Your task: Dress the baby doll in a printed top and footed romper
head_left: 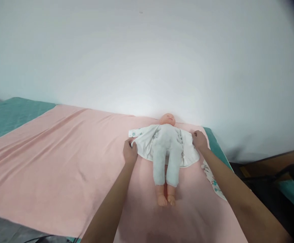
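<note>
A baby doll (166, 155) with a white cloth body lies on its back, head toward the wall and bare feet toward me. A white baby shirt (145, 143) is spread open around its torso, its front panels turned out to both sides. One sleeve, with a patterned cuff, points left. My left hand (130, 152) is closed on the edge of the left panel, just below that cuff. On the other side, my right hand (200, 140) is closed at the shirt's right edge near the sleeve; its fingertips are partly hidden.
Under the doll is a pink blanket (61, 162) over a green sheet (18, 113). A patterned piece of baby clothing (214, 180) lies right of the doll, partly behind my right forearm. A white wall (137, 60) borders the far edge. Dark objects stand at the lower right.
</note>
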`<control>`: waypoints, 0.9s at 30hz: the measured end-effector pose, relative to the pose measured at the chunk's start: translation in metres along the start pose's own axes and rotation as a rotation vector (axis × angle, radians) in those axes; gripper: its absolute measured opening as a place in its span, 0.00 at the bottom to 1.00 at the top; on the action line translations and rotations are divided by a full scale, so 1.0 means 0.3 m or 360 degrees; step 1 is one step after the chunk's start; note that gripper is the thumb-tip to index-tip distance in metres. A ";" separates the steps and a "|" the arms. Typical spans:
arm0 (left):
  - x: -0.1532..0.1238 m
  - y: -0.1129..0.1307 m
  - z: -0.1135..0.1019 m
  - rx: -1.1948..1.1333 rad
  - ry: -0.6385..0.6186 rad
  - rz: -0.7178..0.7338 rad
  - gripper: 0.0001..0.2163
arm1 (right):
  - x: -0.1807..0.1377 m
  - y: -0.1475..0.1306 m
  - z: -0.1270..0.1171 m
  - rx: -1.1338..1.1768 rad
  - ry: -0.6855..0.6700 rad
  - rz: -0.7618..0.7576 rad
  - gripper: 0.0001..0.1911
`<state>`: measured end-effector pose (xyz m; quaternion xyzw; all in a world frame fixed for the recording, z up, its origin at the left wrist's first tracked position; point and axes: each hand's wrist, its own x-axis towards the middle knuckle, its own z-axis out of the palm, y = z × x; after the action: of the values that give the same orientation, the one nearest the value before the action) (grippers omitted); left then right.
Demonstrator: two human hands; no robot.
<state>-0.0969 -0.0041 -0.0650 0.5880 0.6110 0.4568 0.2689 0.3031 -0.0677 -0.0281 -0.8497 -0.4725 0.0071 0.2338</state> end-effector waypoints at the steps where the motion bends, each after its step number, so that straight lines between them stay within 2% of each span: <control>1: -0.002 -0.001 0.001 -0.0012 0.0024 0.0032 0.11 | -0.014 0.014 -0.012 -0.0007 0.0001 -0.0008 0.14; 5: -0.005 -0.008 0.002 0.0046 0.0064 0.0187 0.16 | -0.118 0.081 -0.096 0.0001 -0.0109 -0.0120 0.14; 9: -0.003 -0.014 -0.001 0.0188 0.0063 0.0304 0.14 | -0.301 0.174 -0.228 0.0029 -0.0460 -0.0314 0.15; 11: -0.011 -0.013 -0.007 0.0206 0.0062 0.0326 0.12 | -0.404 0.222 -0.295 0.0010 -0.0566 -0.0433 0.17; 16: -0.095 0.012 -0.030 0.0207 0.0073 0.0357 0.12 | -0.598 0.331 -0.399 -0.0216 -0.0738 -0.0685 0.19; 22: -0.231 0.107 -0.081 0.0066 -0.0110 0.0689 0.12 | -0.651 0.457 -0.433 -0.0696 -0.0670 -0.0715 0.19; 24: -0.252 0.153 -0.115 0.0027 -0.0183 0.0809 0.11 | -0.644 0.481 -0.445 -0.0757 -0.0744 -0.0662 0.14; 27: -0.251 0.228 -0.187 -0.0027 -0.0237 0.0887 0.11 | -0.620 0.480 -0.484 -0.0680 -0.0965 -0.0606 0.04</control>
<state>-0.1006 -0.0976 0.0037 0.7628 0.4007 0.4737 0.1819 0.3491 -0.3385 0.0041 -0.7361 -0.6594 0.1153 -0.1004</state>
